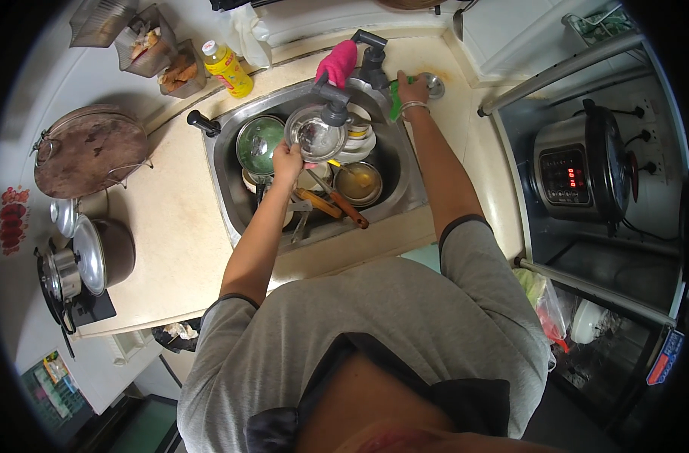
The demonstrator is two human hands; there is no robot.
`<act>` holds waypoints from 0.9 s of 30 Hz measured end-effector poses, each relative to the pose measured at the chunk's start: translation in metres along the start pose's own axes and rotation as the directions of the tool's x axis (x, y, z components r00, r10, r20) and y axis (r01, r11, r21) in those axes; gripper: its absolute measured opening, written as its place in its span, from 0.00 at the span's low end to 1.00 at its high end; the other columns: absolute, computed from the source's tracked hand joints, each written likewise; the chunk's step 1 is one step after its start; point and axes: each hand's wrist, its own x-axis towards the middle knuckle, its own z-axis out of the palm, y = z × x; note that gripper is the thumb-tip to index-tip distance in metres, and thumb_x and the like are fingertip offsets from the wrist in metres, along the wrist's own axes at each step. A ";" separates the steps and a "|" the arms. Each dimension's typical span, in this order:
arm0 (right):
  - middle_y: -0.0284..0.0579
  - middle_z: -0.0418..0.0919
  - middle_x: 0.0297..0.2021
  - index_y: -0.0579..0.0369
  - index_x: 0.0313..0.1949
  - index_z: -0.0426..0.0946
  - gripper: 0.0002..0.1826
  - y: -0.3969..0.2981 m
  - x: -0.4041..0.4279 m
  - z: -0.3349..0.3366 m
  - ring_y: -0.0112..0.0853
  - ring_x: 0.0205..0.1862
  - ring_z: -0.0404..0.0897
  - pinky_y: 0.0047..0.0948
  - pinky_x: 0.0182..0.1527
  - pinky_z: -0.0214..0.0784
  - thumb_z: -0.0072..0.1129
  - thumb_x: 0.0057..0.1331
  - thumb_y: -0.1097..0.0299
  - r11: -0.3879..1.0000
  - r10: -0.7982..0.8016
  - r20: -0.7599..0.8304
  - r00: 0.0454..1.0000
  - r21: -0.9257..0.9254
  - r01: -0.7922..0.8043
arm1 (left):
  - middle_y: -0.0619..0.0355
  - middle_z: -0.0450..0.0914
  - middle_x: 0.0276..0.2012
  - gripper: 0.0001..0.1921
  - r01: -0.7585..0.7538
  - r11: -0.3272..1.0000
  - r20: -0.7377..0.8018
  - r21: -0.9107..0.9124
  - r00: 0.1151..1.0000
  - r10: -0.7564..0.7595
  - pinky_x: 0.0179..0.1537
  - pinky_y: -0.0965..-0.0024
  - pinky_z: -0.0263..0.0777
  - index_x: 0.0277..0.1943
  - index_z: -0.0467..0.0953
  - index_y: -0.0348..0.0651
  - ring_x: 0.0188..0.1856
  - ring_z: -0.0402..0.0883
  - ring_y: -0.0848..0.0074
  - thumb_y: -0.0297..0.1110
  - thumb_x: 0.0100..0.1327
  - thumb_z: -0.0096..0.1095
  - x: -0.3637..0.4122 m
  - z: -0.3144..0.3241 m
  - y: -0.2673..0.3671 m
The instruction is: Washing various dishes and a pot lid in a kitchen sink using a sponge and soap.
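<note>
My left hand (pixel 288 163) grips the rim of a shallow round metal bowl (pixel 310 152) above the sink (pixel 400 187). The black faucet spout (pixel 334 111) hangs over this bowl and covers part of it. On the counter right of the sink, my right hand (pixel 414 92) is closed on a green cloth (pixel 396 103). Just beyond it lies a small round metal piece (pixel 436 86). Below the left hand's bowl, the sink holds a green round vessel (pixel 258 144), stacked white dishes (pixel 360 148), a bowl of cloudy liquid (pixel 357 184) and a wooden-handled utensil (pixel 349 208).
A pink cloth (pixel 339 59) drapes over the faucet. Behind the sink's left corner stands a yellow bottle (pixel 231 71). Pots (pixel 115 249) and a round brown board (pixel 90 153) occupy the left side. At right, a metal rack (pixel 559 73) holds an electric pressure cooker (pixel 576 164).
</note>
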 end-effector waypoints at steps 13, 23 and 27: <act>0.51 0.80 0.36 0.51 0.33 0.81 0.09 -0.051 -0.151 0.001 0.41 0.42 0.79 0.39 0.43 0.71 0.56 0.52 0.70 0.395 -0.403 0.901 0.162 0.011 0.918 | 0.50 0.78 0.30 0.11 0.041 0.997 0.098 0.060 0.994 -0.047 0.17 0.72 0.76 0.46 0.71 0.29 0.20 0.78 0.70 0.22 0.62 0.44 -0.007 0.017 -0.003; 0.50 0.81 0.33 0.52 0.32 0.79 0.08 -0.056 -0.137 -0.007 0.45 0.38 0.80 0.40 0.43 0.73 0.55 0.51 0.74 0.501 -0.502 0.770 0.393 -0.112 0.858 | 0.52 0.78 0.31 0.14 -0.067 0.991 0.076 0.113 0.995 0.059 0.15 0.72 0.73 0.49 0.71 0.30 0.20 0.78 0.71 0.22 0.62 0.45 0.014 0.003 -0.024; 0.53 0.79 0.38 0.54 0.41 0.76 0.14 -0.016 -0.132 -0.005 0.40 0.38 0.80 0.39 0.40 0.75 0.56 0.53 0.74 0.742 -0.538 0.691 0.482 0.117 0.660 | 0.51 0.79 0.32 0.14 0.022 0.998 0.065 0.062 0.998 -0.026 0.16 0.73 0.74 0.51 0.70 0.30 0.21 0.78 0.71 0.23 0.63 0.45 0.007 0.006 -0.021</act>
